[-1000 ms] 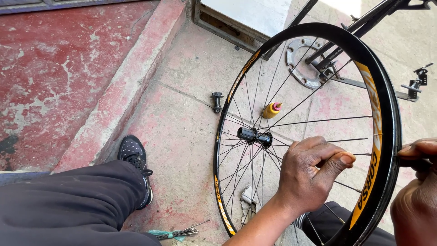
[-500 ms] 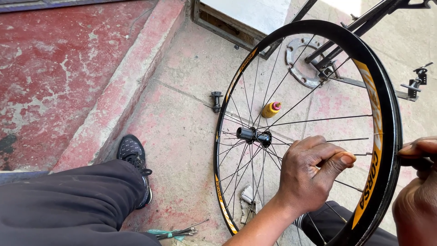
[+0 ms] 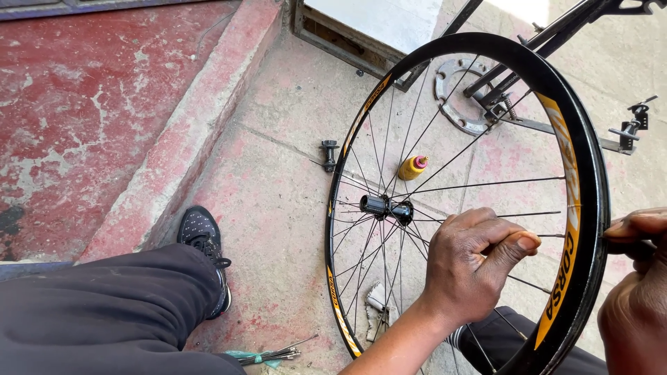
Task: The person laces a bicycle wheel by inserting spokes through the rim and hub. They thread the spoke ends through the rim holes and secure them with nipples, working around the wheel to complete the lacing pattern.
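Hardly anything has shifted since the earlier frames: both hands hold their places on the bicycle wheel [image 3: 465,208], and only the view has moved a touch. Left of the wheel, a black shoe [image 3: 205,243] rests on the concrete floor [image 3: 278,167], with a bundle of loose spokes [image 3: 274,355] lying just below the wheel's lower left edge. Beyond the hub [image 3: 386,207], seen through the spokes, stand a small black part [image 3: 328,154] and a yellow bottle [image 3: 413,167]. Inside the rim, the left hand [image 3: 472,267] is clenched around a spoke [image 3: 549,235], thumb and forefinger pinching it near the rim, likely to keep it from twisting. At the wheel's right edge, the right hand [image 3: 636,292] presses its fingertips on the outer rim; whether it grips a tool I cannot tell. The wheel stands upright between the person's legs, which steadies it
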